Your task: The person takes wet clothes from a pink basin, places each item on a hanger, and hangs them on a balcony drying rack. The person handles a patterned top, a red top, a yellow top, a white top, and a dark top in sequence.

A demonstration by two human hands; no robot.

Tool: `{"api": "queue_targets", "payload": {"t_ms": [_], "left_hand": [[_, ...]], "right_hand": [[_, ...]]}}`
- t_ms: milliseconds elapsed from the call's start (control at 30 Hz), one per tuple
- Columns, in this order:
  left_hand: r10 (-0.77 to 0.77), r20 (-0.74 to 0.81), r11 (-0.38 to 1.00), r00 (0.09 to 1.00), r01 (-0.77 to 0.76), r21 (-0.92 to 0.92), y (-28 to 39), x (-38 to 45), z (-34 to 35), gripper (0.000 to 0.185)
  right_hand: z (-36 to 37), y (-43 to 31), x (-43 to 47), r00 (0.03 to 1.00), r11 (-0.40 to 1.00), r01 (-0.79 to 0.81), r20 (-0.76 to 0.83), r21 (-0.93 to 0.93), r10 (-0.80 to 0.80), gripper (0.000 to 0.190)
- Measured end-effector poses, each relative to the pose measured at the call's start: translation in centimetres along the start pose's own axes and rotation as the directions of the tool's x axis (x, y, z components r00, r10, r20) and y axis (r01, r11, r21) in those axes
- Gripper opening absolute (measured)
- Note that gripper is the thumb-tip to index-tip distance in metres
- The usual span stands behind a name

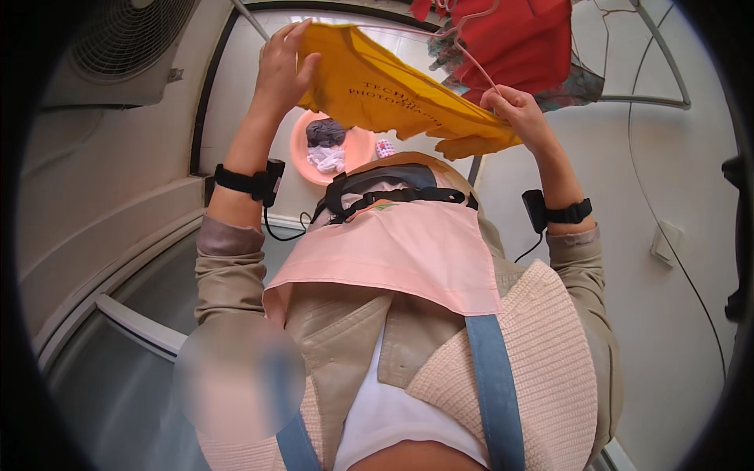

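Observation:
A yellow garment [389, 88] with dark printed writing on its front is stretched between my two hands, its lower edge hanging in uneven folds. My left hand [281, 70] grips its left end, with the thumb on the near side and the fingers up at the top edge. At the other end, my right hand [518, 113] pinches the cloth together with one arm of a pink clothes hanger [459, 36]. The hanger's other arm runs left behind the garment's upper edge, and part of it is hidden.
Red clothing [518, 47] and patterned fabric hang beyond my right hand, beside a metal rack frame [645, 101]. Below, a pink basin [360, 154] holds dark and white cloth. An outdoor air-conditioner unit [126, 47] is at upper left. A cable [639, 171] runs down the right wall.

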State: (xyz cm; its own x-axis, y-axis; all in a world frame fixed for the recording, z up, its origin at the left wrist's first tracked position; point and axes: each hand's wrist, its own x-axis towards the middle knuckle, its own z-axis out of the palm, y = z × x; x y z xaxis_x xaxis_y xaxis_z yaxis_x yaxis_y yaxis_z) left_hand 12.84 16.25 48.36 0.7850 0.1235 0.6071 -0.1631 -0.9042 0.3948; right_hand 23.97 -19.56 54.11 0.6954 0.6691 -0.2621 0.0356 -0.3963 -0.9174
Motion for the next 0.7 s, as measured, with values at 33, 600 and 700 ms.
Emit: {"api": "queue_targets", "payload": {"t_ms": [33,600,700], "left_hand": [[-0.026,-0.041,1.0,0.999,0.025,-0.012,0.0,-0.4,0.3,0.044],[-0.336,0.558,0.84,0.759,0.509,-0.186,1.3,-6.8,3.9,0.022],[-0.362,0.597,0.817,0.716,0.552,-0.166,1.6,-7.1,3.7,0.02]], "right_hand": [[-0.1,-0.2,-0.5,1.0,1.0,-0.023,-0.021,0.007,0.023,0.019],[3.3,-4.3,1.1,0.948,0.965,-0.019,-0.302,0.261,0.1,0.017],[3.4,-6.4,2.8,0.946,0.972,-0.004,-0.316,0.236,0.08,0.017]]}}
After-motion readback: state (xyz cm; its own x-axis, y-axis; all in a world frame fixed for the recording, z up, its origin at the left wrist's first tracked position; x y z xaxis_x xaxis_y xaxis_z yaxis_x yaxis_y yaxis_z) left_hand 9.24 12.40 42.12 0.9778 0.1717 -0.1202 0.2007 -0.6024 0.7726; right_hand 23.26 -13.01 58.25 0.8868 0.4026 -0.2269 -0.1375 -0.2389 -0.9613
